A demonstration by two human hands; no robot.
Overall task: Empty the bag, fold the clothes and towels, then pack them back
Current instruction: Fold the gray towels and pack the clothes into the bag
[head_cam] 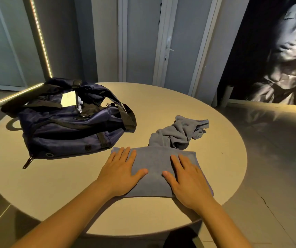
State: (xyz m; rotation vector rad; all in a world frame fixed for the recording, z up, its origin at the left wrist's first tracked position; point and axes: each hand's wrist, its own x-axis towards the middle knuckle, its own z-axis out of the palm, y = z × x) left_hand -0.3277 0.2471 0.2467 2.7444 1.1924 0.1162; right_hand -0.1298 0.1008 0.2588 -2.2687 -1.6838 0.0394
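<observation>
Folded grey towel (154, 170) lies flat at near-centre of the round desk (54, 190), long axis left-right. Its far edge touches a crumpled grey cloth (177, 133). Left hand (120, 170) is flat on the towel's left part, right hand (186, 183) on its right part. Fingers (125, 154) are straight, slightly spread, pointing far, pressing down, gripping nothing. Navy bag (68, 127) sits far-left on the desk, slumped, long axis left-right, zip pull pointing near-left, black straps loose on top. Desk is beige and matte. Room: pale doors (143, 42) far, dark wall picture (278, 51) far-right, light strip (41, 38) left.
</observation>
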